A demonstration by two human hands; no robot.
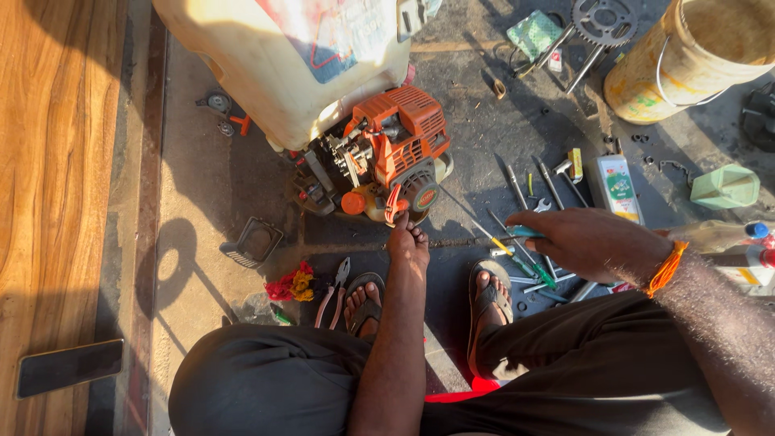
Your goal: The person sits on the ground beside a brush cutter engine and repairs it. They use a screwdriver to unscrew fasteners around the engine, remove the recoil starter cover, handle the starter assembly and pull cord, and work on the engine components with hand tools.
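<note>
Orange engine (pixel 386 157) is set on the floor (pixel 202 202), partly stripped, its handle touched by the left hand (pixel 408 242) with fingers loosely curled. A green-handled tool (pixel 525 232) is gripped in the closed right hand (pixel 585 241) above scattered screwdrivers (pixel 517 250); reassembly is judged outstanding.

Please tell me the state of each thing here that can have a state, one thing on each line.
left hand: reaching to the engine, fingers touching its orange handle
right hand: closed around a teal-handled tool
small orange engine: on the ground, partly stripped, inner parts exposed
pliers: lying on the ground, untouched
bucket: tipped on its side
phone: lying flat, screen dark
</note>
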